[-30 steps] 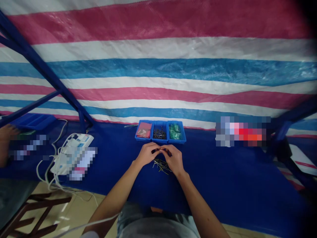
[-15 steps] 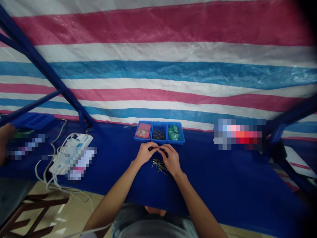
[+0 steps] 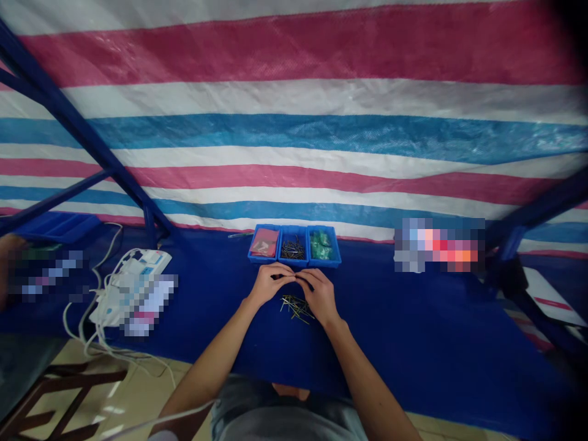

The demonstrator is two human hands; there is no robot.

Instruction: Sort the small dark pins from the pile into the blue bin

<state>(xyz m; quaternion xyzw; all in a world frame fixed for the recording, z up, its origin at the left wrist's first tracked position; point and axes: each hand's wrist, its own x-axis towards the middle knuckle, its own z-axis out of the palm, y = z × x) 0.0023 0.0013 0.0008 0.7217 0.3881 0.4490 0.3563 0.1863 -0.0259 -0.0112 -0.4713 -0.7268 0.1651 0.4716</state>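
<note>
Over the blue-covered bench (image 3: pixel 413 318), head view: left hand (image 3: pixel 272 285) and right hand (image 3: pixel 320 296) sit side by side, fingertips (image 3: pixel 283 277) meeting at centre. Grip: hands together, fingers curled in. Something small and dark may be pinched there, but it's too hidden, so can't tell. Forearms angle in from both sides in a V, wrists slightly raised.

Thin metal pins (image 3: pixel 297 308) lie in a loose, crossed heap just below the hands, near the right palm's heel. Just ahead, three blue plastic bins (image 3: pixel 294 264) in a row: red bag (image 3: pixel 264 242), dark pins (image 3: pixel 293 248), green bag (image 3: pixel 320 245).

Risks: if finger pressure eases, a thin pin could slip and drop into the heap. Knuckles sit close to the bins' front wall, so a small forward push could shift them. Sharp pin ends could prick fingers.
</note>
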